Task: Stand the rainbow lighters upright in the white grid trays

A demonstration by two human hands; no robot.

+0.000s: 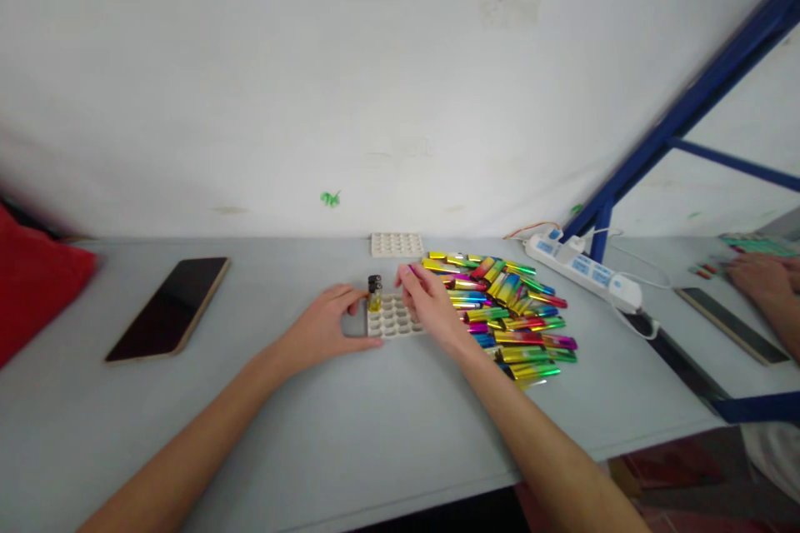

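Note:
A white tray with rows of slots (393, 323) lies on the grey table in front of me. Two small lighter-like items with black tops (375, 296) stand in its left column. My left hand (331, 320) is at the tray's left edge, thumb and fingers apart around that side. Over the tray's right part is my right hand (426, 300), its fingers pinched together; a bit of purple shows at the fingertips, but the item is mostly hidden. Just right of it spreads a pile of shiny multicoloured wrapped pieces (509, 291).
A second white tray (397, 245) lies by the wall. At the left are a dark phone (168, 308) and red fabric (37, 283). A power strip (584, 271) and blue metal frame (662, 133) stand right. Another person's hands (762, 275) show far right.

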